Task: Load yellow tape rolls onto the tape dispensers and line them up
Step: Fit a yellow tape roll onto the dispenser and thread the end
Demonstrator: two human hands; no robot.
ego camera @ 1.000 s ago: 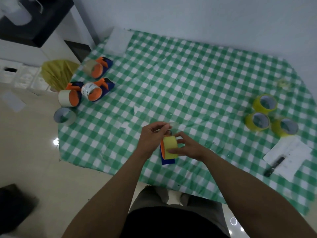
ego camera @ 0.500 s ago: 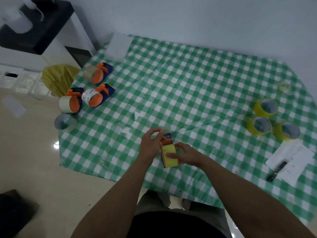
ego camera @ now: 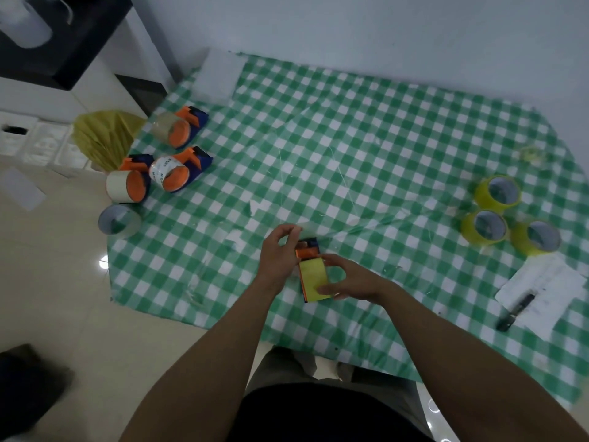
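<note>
A blue and orange tape dispenser [ego camera: 308,247] with a yellow tape roll [ego camera: 314,277] on it sits near the table's front edge. My right hand [ego camera: 347,279] grips the yellow roll from the right, fingers curled round it. My left hand [ego camera: 277,253] is at the dispenser's left side, its fingertips pinched together above the dispenser's front end; what they hold is too small to tell. Three loose yellow rolls [ego camera: 497,191] [ego camera: 484,226] [ego camera: 538,237] stand at the right.
Three dispensers [ego camera: 181,127] [ego camera: 181,169] [ego camera: 132,181] with pale or clear tape lie at the far left, a grey roll [ego camera: 119,220] beside them at the cloth's edge. White paper [ego camera: 548,287] with a dark pen [ego camera: 516,312] lies at the right. The green checked cloth [ego camera: 350,148] covers the table.
Both hands lowered the dispenser with the yellow roll down onto the cloth. My left hand moved from above it to its left side.
</note>
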